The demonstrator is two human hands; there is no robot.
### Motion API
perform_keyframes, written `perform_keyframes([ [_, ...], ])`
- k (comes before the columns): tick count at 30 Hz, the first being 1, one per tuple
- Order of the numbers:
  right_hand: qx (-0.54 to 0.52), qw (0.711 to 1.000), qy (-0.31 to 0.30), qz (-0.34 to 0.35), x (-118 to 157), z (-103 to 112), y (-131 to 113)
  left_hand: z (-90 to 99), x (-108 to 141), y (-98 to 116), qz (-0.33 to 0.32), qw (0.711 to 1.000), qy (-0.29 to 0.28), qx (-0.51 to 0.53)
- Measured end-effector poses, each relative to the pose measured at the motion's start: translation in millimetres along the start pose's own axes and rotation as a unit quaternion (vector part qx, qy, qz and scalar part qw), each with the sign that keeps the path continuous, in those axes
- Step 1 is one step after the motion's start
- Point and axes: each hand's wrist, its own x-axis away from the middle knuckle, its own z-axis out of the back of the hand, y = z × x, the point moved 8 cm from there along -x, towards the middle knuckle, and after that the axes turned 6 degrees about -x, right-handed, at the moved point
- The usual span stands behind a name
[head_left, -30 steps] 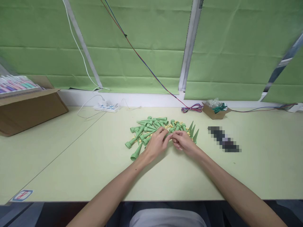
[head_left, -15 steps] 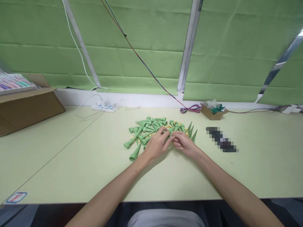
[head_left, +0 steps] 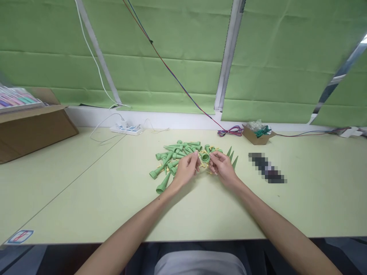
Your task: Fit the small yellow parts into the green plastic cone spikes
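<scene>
Between my hands a green hollow plastic cone [head_left: 205, 157] shows its round, ringed opening toward me. My right hand [head_left: 224, 168] has its fingers closed at the right rim of this cone. On the other side, my left hand [head_left: 187, 168] is curled with thumb and fingers together, close to the cone's left edge; what its fingertips hold, if anything, is hidden. Around and behind the hands lies a pile of similar green cones [head_left: 162, 187] with wide caps. Small yellow plastic pieces [head_left: 204, 165] are scattered among them. Several plain green spikes [head_left: 235, 162] lie beyond my right hand.
A small cardboard box [head_left: 258, 138] with clear and green plastic stands at the back right, beside coiled wires [head_left: 231, 131]. A blurred dark item [head_left: 268, 168] lies right of the pile. At the back left are a power strip [head_left: 127, 129] and a large carton [head_left: 37, 131].
My hands have drawn slightly apart from touching fingertips. The cone's round opening between them now shows clearly, facing me.
</scene>
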Motion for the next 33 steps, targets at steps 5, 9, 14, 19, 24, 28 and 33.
perform_keyframes([
  [5,0.11,0.992,-0.022,0.06,2,-5,-9,-13.1,0,-7,0.065,0.992,-0.08,0.078],
  [9,0.112,0.991,-0.027,0.062,1,-3,-9,-13.1,4,1,0.015,0.995,-0.09,0.039],
  [14,0.115,0.992,-0.029,0.044,0,0,-4,-10.7,3,2,-0.029,0.996,-0.077,-0.037],
  [19,0.082,0.996,-0.013,0.013,-3,5,3,-5.1,4,13,-0.155,0.966,-0.012,-0.205],
  [24,0.064,0.998,-0.001,-0.012,-4,8,8,-8.4,8,14,-0.219,0.938,-0.01,-0.268],
  [28,0.067,0.998,0.008,-0.004,-3,7,7,-8.0,7,11,-0.193,0.945,-0.01,-0.263],
  [33,0.075,0.996,0.03,0.037,-3,9,5,-2.8,8,11,-0.146,0.964,0.021,-0.22],
])
